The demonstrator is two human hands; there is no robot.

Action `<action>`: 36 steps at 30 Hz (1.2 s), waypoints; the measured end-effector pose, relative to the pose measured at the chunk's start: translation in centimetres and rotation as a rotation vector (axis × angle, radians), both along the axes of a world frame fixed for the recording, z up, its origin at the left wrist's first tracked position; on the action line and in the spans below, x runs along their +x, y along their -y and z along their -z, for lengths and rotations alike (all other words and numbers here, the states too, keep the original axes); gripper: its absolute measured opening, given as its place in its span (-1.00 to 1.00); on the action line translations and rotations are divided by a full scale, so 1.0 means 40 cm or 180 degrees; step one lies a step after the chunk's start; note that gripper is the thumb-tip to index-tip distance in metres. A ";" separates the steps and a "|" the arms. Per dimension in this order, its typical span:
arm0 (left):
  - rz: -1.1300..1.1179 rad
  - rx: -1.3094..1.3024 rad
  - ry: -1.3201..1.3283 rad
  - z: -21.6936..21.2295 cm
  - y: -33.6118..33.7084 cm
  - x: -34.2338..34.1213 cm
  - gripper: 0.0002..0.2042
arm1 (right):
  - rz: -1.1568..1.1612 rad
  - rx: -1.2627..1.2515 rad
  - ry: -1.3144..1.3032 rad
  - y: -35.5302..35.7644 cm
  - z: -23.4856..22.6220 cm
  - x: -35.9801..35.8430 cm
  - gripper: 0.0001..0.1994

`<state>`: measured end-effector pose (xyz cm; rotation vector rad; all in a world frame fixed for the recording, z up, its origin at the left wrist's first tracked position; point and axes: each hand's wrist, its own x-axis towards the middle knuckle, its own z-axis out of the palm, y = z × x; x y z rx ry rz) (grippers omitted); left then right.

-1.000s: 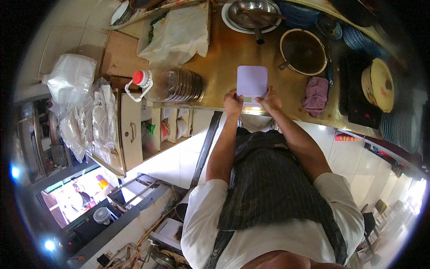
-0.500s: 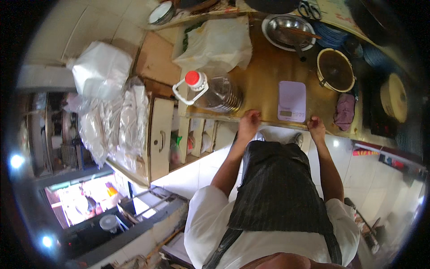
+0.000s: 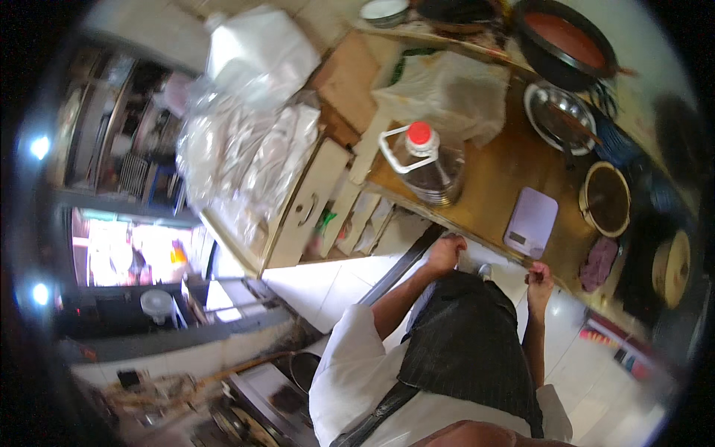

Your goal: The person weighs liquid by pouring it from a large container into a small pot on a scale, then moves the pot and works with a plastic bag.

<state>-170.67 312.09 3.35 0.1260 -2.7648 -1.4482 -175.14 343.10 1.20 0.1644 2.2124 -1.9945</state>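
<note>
My left hand [image 3: 447, 252] is loosely closed in front of the counter's near edge, with nothing seen in it. My right hand [image 3: 539, 281] is by the same edge, fingers curled in; no held thing shows there either. Past the edge, between the two hands, a flat purple kitchen scale [image 3: 533, 216] lies on the counter [image 3: 488, 182]. Left of it stands a large clear plastic jug [image 3: 436, 175] with a red cap and white handle. A crumpled purple cloth [image 3: 599, 264] rests at the counter's edge, to the right of my right hand.
A round dark-filled tub [image 3: 605, 198] and a steel bowl [image 3: 555, 119] with utensils stand farther back. A pale sheet [image 3: 447, 93] covers something at the far left. Plastic bags [image 3: 246, 149] are heaped above an open-fronted cabinet [image 3: 306, 205]. A big pot [image 3: 562, 41] stands at the back.
The view has swung round to the left, so the counter now slants and lies farther right. Both hands are now a little off the counter's edge, still curled. The scale and jug stay put on it.
</note>
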 end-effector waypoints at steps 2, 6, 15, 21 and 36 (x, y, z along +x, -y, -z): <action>-0.0241 -0.0247 0.0488 0.044 -0.013 0.023 -0.86 | -0.0554 0.0091 -0.0324 0.050 -0.047 -0.032 -0.87; -0.1079 -0.0034 0.0970 -0.030 -0.031 0.149 -0.87 | -0.1268 0.0208 -0.0310 0.104 -0.038 -0.110 -0.83; -0.1068 -0.1061 0.1205 0.111 -0.066 0.498 -0.88 | 0.0944 -0.1209 0.0518 0.200 -0.131 -0.557 -0.75; -0.1402 -0.0214 0.1276 0.120 -0.110 0.451 -0.86 | 0.1322 -0.3173 0.1643 0.231 -0.153 -0.782 -0.76; 0.0318 -0.1048 -0.1627 -0.478 -0.209 -0.485 -0.62 | 0.0402 -0.2220 0.0545 0.182 -0.352 -0.355 -0.83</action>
